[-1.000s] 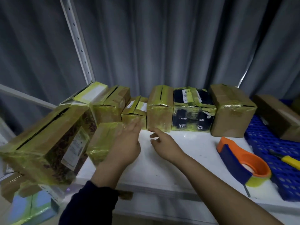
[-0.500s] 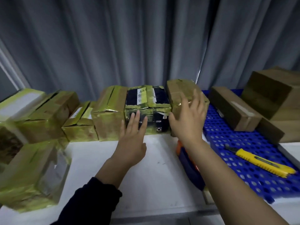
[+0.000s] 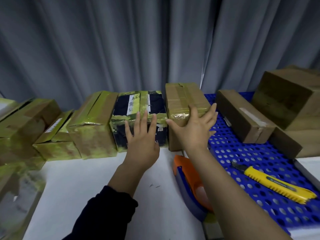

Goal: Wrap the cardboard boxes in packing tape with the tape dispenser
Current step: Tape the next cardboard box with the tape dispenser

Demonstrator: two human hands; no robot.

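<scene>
Spread right hand (image 3: 194, 129) edged onto brown box (image 3: 181, 97), flat left hand (image 3: 142, 137) over white table (image 3: 83, 187).

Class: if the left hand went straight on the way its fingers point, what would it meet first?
The left hand would first meet the front of the black taped box; it may be touching it now, but depth is unclear.

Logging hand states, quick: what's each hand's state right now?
Left hand: open, fingers straight, before the black box.
Right hand: open, fingers spread at the brown box; grips nothing.
</scene>
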